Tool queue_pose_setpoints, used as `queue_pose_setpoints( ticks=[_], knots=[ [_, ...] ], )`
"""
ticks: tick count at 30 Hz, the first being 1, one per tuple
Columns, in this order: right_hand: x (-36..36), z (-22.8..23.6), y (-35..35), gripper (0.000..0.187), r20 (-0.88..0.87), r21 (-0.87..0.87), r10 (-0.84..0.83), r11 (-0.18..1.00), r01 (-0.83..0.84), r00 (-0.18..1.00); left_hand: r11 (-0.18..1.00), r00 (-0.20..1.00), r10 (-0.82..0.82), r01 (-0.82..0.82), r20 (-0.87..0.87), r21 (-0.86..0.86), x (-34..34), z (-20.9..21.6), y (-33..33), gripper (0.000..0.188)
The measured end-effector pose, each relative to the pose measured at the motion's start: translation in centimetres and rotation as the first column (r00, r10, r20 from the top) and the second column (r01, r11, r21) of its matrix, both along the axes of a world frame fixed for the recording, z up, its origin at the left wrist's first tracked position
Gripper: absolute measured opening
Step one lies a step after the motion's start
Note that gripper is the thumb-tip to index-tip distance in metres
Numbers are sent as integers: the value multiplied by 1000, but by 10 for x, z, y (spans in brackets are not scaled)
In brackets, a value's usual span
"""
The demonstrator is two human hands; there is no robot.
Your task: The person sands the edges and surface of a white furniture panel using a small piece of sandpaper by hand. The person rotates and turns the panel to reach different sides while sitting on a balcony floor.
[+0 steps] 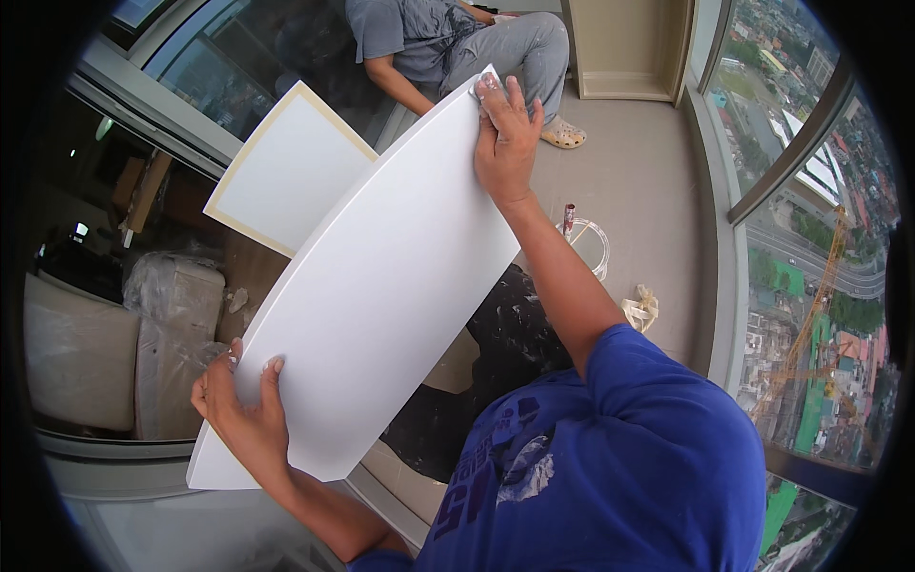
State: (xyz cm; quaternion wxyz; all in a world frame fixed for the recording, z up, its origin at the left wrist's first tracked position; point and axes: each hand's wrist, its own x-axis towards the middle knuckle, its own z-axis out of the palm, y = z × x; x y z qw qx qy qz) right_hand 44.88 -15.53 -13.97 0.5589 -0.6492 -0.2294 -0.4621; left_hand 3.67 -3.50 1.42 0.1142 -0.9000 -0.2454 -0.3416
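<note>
A large white panel (381,276) with one long curved edge lies tilted across my front, from lower left to upper middle. My left hand (243,400) grips its curved edge near the lower end, thumb on the face and fingers round the rim. At the upper corner, my right hand (508,143) presses a small whitish piece (489,71) against the edge; the fingers partly cover it, so its kind is unclear. White dust or paste marks my fingertips. Behind the panel stands a second white board (286,162) with a tan border.
A seated person (457,48) in grey is just beyond the panel. On the tiled floor are a round white-rimmed container (593,250) and a crumpled cream cloth or bag (640,307). Tall windows line the right; plastic-covered furniture (172,305) stands behind the left doorway.
</note>
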Motion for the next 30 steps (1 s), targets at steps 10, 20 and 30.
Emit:
queue_pose_setpoints(
  ticks=[10, 20, 30],
  knots=[
    [15, 8, -23, 35, -11, 55, -14, 998, 14, 1000, 1000, 1000, 23, -23, 0, -7, -2, 0, 0, 43],
    [-71, 26, -3, 46, 98, -194, 184, 968, -162, 978, 997, 999, 27, -29, -22, -75, 0, 1, 7, 46],
    [-89, 21, 7, 49, 122, -280, 210, 945, -169, 970, 999, 999, -29, 30, 18, -18, 4, 5, 4, 42]
  ],
)
